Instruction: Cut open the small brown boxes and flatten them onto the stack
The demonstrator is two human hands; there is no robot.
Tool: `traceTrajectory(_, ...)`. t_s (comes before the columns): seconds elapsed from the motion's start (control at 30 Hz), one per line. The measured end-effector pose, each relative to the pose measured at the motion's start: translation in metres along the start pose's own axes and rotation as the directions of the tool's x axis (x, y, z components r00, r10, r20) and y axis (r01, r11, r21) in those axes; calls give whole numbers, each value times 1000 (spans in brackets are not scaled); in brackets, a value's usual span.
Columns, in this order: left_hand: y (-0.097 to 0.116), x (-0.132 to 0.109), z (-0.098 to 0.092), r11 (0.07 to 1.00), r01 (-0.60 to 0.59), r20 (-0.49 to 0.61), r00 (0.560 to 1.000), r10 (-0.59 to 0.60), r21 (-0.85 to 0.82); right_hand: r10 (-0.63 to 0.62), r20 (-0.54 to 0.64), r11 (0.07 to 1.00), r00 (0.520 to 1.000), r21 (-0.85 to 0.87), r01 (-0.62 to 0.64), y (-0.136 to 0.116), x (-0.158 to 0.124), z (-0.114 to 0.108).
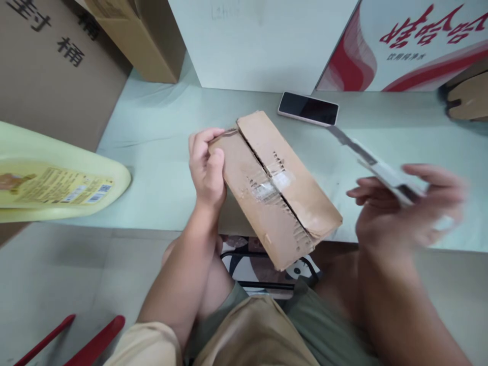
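Note:
A small brown cardboard box is tilted over the table's front edge, its top seam running lengthwise. Torn, ridged patches and a bit of clear tape show along that seam. My left hand grips the box's far left corner, thumb on top and fingers round the side. In the air to the right, my right hand holds a utility knife with a white handle. Its blade is out and points up and left, apart from the box. Motion blurs the right fingers somewhat.
A smartphone lies behind the box. A yellow-green bottle lies at the left of the pale green table. Large cartons, including a white box and a red-and-white carton, line the back. Red handles show at lower left.

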State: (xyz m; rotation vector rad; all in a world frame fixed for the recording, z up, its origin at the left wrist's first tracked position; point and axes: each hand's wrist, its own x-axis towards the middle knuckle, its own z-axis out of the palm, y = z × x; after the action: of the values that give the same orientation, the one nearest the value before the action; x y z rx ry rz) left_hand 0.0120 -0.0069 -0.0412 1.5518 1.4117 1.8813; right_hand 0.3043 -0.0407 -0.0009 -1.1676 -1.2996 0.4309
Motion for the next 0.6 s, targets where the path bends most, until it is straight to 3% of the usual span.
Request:
traceTrajectory(0.03, -2, 2, -1, 999, -35, -19, 999, 35, 11, 13, 12, 1000, 1000, -21, -12, 1, -1, 5)
traceTrajectory(0.1, -6, 5, -4, 998, -69, -42, 997, 69, 3, 65, 188, 991, 980, -125, -41, 4, -1, 12)
traceTrajectory(0.2, -10, 8, -6, 997, -56, -38, 998, 54, -51, 125, 438, 963, 890, -270, -2, 12, 1, 14)
traceTrajectory(0.27, -9, 9, -7, 996, -67, -45, 997, 65, -51, 150, 497, 947, 855, -321, 20, 21, 3, 16)
traceTrajectory(0.37, 0, 8, -8, 995, -93, -63, 994, 92, -20, 188, 497, 930, 847, -368, 10, 36, 3, 21)
traceTrajectory(0.5, 16, 7, -3, 994, 97, -105, 989, -102, -52, 266, 526, 914, 808, -405, -38, 50, 1, 28)
traceTrajectory(0.6, 16, 9, 0, 932, 278, -220, 919, -328, -232, 273, 510, 925, 816, -372, -77, 51, 1, 29)
